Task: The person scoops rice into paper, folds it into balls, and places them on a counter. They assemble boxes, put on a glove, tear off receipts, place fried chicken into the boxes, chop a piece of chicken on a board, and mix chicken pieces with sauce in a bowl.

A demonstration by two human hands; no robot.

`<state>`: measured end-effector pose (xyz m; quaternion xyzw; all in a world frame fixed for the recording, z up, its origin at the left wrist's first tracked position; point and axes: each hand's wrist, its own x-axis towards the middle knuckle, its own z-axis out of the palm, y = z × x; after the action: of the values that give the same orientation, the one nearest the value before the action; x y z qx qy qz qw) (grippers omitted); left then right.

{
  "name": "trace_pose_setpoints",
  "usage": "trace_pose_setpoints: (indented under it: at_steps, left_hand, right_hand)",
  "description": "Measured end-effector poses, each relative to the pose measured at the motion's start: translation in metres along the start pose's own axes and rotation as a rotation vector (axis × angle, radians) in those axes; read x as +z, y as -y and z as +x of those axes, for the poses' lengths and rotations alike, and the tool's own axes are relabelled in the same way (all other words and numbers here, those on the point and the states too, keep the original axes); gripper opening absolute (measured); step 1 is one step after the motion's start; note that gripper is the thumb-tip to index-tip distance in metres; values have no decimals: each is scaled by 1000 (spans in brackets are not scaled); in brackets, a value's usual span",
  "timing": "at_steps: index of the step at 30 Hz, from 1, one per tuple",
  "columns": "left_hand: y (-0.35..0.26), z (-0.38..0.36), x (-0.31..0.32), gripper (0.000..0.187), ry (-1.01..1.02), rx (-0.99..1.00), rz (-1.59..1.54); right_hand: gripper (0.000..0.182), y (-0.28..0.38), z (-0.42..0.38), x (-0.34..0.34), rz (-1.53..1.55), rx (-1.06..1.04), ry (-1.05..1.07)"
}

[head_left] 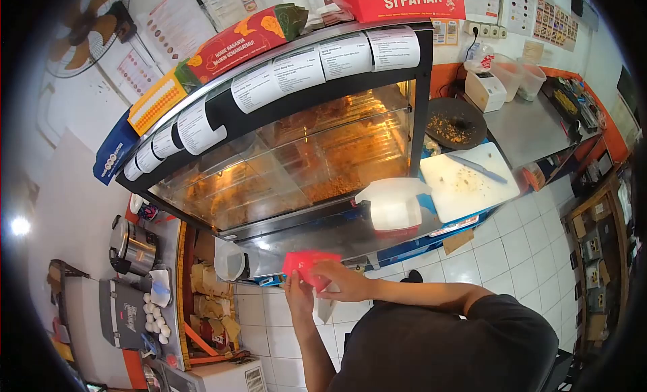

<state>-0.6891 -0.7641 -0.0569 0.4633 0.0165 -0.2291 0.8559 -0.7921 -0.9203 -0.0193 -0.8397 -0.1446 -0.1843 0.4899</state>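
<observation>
A small red box or packet (303, 262) is held between both hands just in front of the metal counter edge. My left hand (298, 292) grips its lower left side. My right hand (339, 280) lies on its right side with the fingers over it. Something white hangs just below the right hand. To the right on the metal ledge stands an opened white paper box (395, 206). Behind the hands is the glass display case (290, 156), lit inside, with food on its trays.
A white cutting board (465, 196) with a knife (477, 168) lies right of the case, near a dark stone mortar (455, 124). A clear plastic tub (230, 262) stands at the ledge's left end. Far left are a metal cooker (138, 247) and several eggs (156, 318).
</observation>
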Motion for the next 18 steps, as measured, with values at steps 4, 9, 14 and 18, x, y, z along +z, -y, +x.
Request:
trace_pose_setpoints:
  at_steps: [4, 9, 14, 18]
  left_hand:
    - [9, 0, 8, 17, -83, 105, -37]
    - [6, -6, 36, 21, -96, 245, 155]
    - [22, 12, 53, 27, -173, 323, 420]
    - [10, 36, 50, 26, 47, 410, 922]
  right_hand:
    - [54, -15, 7, 4, -82, -90, -40]
    - [45, -34, 19, -9, -90, -206, 31]
    - [40, -70, 33, 4, 17, 11, -140]
    - [51, -82, 39, -9, 0, 63, -262]
